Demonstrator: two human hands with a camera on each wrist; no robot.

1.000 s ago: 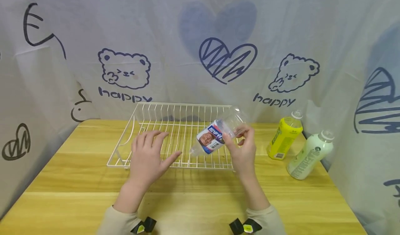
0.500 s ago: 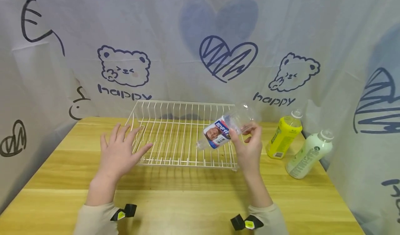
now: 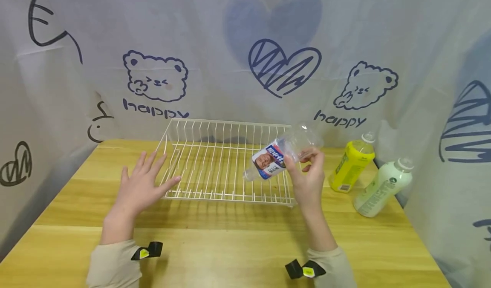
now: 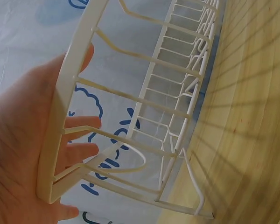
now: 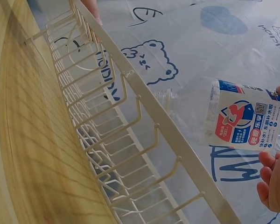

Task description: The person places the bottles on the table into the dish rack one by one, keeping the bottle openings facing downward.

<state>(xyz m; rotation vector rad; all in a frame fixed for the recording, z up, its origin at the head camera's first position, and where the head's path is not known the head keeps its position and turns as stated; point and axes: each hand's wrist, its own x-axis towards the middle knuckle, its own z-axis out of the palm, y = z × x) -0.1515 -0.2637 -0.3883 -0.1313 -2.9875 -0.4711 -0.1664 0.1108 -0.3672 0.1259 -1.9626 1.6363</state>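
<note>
the person's right hand point(image 3: 307, 185) pinches a clear bottle point(image 3: 268, 160) between thumb and fingers, holding it tilted above the right part of a white wire rack point(image 3: 230, 200), its neck pointing down and to the left. a printed label wraps the bottle. the left hand point(image 3: 136, 192) is at the rack's left end, holding nothing, its fingers straight and spread apart; whether it touches the wire is hard to tell. the rack sits on a wooden table point(image 3: 230, 254). to the right of the right hand stand a yellow bottle point(image 3: 353, 166) and, just beside it and nearer the person, a pale green bottle point(image 3: 383, 188). behind hangs a pale cloth point(image 3: 218, 87) with bears and hearts.
</note>
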